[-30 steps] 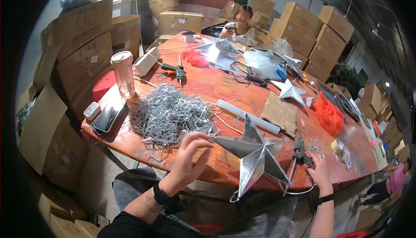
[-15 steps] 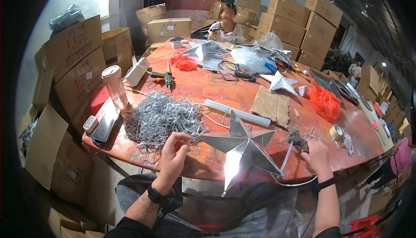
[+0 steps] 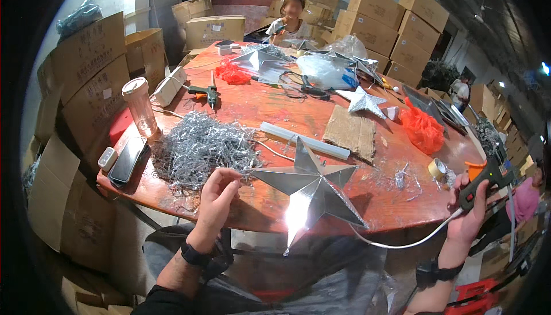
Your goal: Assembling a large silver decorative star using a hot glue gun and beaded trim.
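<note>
My left hand [image 3: 217, 195] pinches one tip of a large shiny silver star [image 3: 310, 187], which hangs over the near edge of the round red-brown table [image 3: 252, 105]. A heap of shredded silver tinsel [image 3: 198, 148] lies just beyond that hand. Off to the right of the table, my right hand [image 3: 472, 212] grips a dark glue gun [image 3: 488, 176] with an orange tip. Its white cord [image 3: 402, 240] trails back under the star.
On the table lie a white tube [image 3: 304, 139], cardboard sheet [image 3: 351, 131], small silver star [image 3: 364, 100], red net bags [image 3: 422, 129], tape roll [image 3: 436, 168], clear jar [image 3: 140, 105], phone [image 3: 126, 159] and another glue gun [image 3: 209, 92]. A person [image 3: 290, 19] sits opposite. Stacked cartons [image 3: 379, 11] ring the room.
My right hand has swung out to the right and lifted the glue gun off the table. The star has tilted and shifted slightly, with my left hand still on its tip.
</note>
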`<state>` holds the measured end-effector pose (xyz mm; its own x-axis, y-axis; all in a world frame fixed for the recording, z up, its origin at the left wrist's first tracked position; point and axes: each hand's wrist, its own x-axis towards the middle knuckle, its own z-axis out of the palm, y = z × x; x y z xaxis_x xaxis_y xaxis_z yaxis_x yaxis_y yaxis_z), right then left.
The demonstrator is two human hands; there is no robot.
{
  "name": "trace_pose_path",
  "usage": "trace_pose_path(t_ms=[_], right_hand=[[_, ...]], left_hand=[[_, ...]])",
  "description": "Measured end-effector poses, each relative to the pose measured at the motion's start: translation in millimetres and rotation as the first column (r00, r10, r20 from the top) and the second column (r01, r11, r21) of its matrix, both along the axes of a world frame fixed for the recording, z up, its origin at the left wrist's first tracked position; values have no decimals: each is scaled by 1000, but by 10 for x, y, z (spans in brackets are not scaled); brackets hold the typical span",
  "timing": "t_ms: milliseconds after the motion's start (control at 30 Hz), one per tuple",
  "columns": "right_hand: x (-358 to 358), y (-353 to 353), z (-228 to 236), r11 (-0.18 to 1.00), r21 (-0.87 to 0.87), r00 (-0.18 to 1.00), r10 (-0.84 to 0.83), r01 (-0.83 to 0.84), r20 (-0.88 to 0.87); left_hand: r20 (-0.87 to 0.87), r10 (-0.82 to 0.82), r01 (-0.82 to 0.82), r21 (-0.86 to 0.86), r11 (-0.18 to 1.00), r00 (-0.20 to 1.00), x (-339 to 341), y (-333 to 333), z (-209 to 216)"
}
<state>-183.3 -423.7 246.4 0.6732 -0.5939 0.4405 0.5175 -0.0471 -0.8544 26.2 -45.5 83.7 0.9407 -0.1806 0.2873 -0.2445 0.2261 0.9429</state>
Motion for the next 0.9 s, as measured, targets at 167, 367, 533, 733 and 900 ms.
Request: trace_pose_path(t_ms=[167, 367, 533, 733, 900], right_hand=[[-42, 443, -55, 993, -110, 989, -56, 41, -136], [70, 711, 64, 963, -232, 987, -111, 135, 112], [180, 725, 160, 970, -239, 999, 40, -42, -11], [222, 875, 164, 965, -261, 994, 0, 28, 107], [262, 895, 183, 950, -299, 995, 95, -92, -3]], left_hand=[[-3, -27, 27, -18, 999, 1000, -10, 86, -22], [-21, -61, 61, -30, 998, 998, 15, 10, -15], [1, -63, 63, -14, 998, 998, 40, 103, -40], [-5, -75, 76, 24, 997, 997, 2, 62, 21], [-12, -71, 71, 13, 997, 997, 30, 64, -45]])
